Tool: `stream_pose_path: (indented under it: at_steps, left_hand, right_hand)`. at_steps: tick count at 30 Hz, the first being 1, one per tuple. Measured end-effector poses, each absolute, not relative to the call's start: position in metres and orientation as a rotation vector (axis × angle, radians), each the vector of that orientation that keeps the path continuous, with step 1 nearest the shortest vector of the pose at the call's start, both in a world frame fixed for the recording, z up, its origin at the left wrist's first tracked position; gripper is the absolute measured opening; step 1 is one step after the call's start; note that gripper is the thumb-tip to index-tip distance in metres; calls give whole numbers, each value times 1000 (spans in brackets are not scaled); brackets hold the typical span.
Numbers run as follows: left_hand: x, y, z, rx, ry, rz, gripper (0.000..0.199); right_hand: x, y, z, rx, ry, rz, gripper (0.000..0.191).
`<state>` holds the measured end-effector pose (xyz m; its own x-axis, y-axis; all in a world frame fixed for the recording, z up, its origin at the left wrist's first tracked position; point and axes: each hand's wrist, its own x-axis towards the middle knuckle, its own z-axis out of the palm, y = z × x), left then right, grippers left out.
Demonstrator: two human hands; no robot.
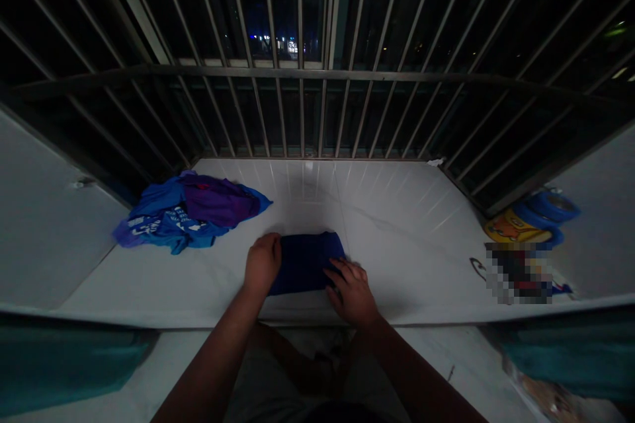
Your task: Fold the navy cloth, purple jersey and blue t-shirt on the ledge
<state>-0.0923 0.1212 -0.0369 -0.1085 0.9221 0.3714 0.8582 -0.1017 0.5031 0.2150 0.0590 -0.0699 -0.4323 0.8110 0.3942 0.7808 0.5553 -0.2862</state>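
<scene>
A dark blue folded cloth (pixel 305 264), which looks like a garment folded into a small rectangle, lies flat on the white marble ledge in front of me. My left hand (pixel 262 266) is closed on its left edge, the fingers bent and the thumb side against the fabric. At the opposite edge, my right hand (pixel 351 287) rests with fingers apart, the fingertips touching the cloth's lower right part. Left of my hands sits a crumpled heap of blue and purple clothes (pixel 193 211), some with white print.
Metal window bars (pixel 312 73) enclose the back of the ledge (pixel 407 225). On the right stand a blue and yellow container (pixel 526 221) and a blurred-out item (pixel 520 274). Teal curtains (pixel 64 363) hang at both sides below the front edge.
</scene>
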Motion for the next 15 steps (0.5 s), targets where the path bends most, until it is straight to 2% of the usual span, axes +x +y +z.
stream_pose_path:
  at_steps: [3,7,15]
  left_hand:
    - [-65,110,-51,2206,1936,759,36]
    - [-54,100,-70,2339,1877,612,43]
    - [-95,92,-89,2193,1983,741,67]
  right_hand:
    - [200,70,-59,-1323,-2231,66,42]
    - [168,100,-53,-1370,-2253,-9,55]
    - [166,128,-75,-1575,-2236,28,65]
